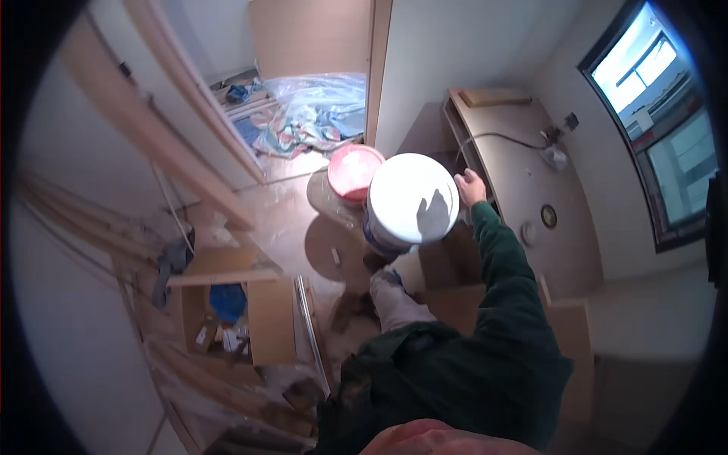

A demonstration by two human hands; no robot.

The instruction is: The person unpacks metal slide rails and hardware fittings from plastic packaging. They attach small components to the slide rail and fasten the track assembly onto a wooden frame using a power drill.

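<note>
A large bucket (413, 199) with a white lid and a dark blue body fills the middle of the head view. At the right edge of its lid is my right hand (472, 187), fingers curled closed, at the end of a dark green sleeve. A shadow shaped like a hand falls across the lid. Whether the fingers grip the rim or a handle is hidden. Just behind the bucket, a pink basin (356, 172) sits on the floor. I cannot see my left hand.
Ahead is a doorway with plastic sheeting (322, 95) and cloths on the floor. At right stands a wooden cabinet (523, 159) with a cable and an opening. An open cardboard box (273, 322), metal strips (312, 334) and wooden boards (208, 269) lie at left.
</note>
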